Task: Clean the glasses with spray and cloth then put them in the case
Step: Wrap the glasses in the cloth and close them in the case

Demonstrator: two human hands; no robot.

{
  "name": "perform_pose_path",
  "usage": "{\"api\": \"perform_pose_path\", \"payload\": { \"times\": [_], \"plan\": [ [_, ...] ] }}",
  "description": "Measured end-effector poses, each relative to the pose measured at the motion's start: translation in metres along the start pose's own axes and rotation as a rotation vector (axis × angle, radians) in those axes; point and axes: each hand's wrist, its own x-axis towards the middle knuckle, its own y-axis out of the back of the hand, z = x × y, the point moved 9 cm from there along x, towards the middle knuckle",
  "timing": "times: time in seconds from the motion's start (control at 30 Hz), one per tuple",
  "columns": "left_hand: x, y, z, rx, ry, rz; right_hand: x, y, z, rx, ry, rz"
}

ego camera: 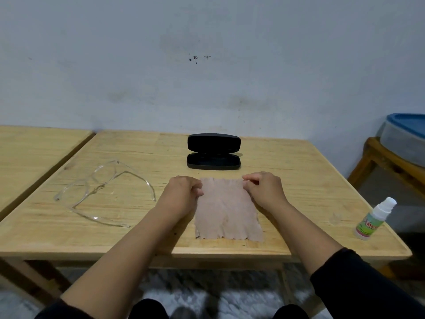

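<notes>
A pinkish-beige cleaning cloth [227,210] lies flat on the wooden table [299,180] in front of me. My left hand [181,192] pinches its far left corner and my right hand [264,189] pinches its far right corner. Clear-framed glasses [103,189] lie on the table to the left with their arms unfolded, apart from my hands. Behind the cloth a black glasses case [213,151] stands open with nothing visible inside. A small white and green spray bottle [373,219] stands near the table's right edge.
A second wooden table [34,153] adjoins on the left with a narrow gap between. At the far right a grey tub with a blue lid [404,139] sits on a low wooden stand. A pale wall rises behind the table.
</notes>
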Motion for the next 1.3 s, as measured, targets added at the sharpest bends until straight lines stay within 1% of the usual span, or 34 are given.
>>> {"api": "perform_pose_path", "payload": {
  "times": [0.07, 0.2, 0.33, 0.47, 0.57, 0.7, 0.8, 0.9, 1.03, 1.17, 1.3],
  "plan": [
    [-0.009, 0.019, -0.007, -0.027, 0.020, 0.044, -0.001, -0.009, -0.016, 0.119, 0.029, -0.014],
    [-0.044, 0.073, -0.020, -0.026, -0.050, 0.191, -0.006, -0.044, -0.060, 0.311, 0.125, -0.128],
    [-0.096, 0.122, -0.061, 0.047, -0.069, 0.360, -0.011, -0.089, -0.099, 0.323, 0.216, -0.257],
    [-0.134, 0.151, -0.108, 0.111, 0.015, 0.482, -0.015, -0.123, -0.130, 0.267, 0.330, -0.337],
    [-0.143, 0.157, -0.125, 0.142, 0.026, 0.519, -0.017, -0.141, -0.146, 0.284, 0.360, -0.380],
    [-0.136, 0.148, -0.142, 0.114, 0.054, 0.480, -0.018, -0.160, -0.166, 0.246, 0.460, -0.414],
    [-0.131, 0.144, -0.146, 0.094, 0.033, 0.471, -0.017, -0.169, -0.170, 0.234, 0.488, -0.438],
    [-0.130, 0.147, -0.147, 0.105, 0.003, 0.518, -0.017, -0.172, -0.173, 0.258, 0.481, -0.432],
    [-0.131, 0.159, -0.148, 0.050, -0.028, 0.627, -0.013, -0.168, -0.177, 0.403, 0.402, -0.387],
    [-0.124, 0.175, -0.142, -0.035, -0.056, 0.731, -0.007, -0.142, -0.194, 0.396, 0.517, -0.284],
    [-0.106, 0.177, -0.129, -0.203, -0.038, 0.746, -0.005, -0.096, -0.190, 0.341, 0.601, -0.110]
  ]
}}
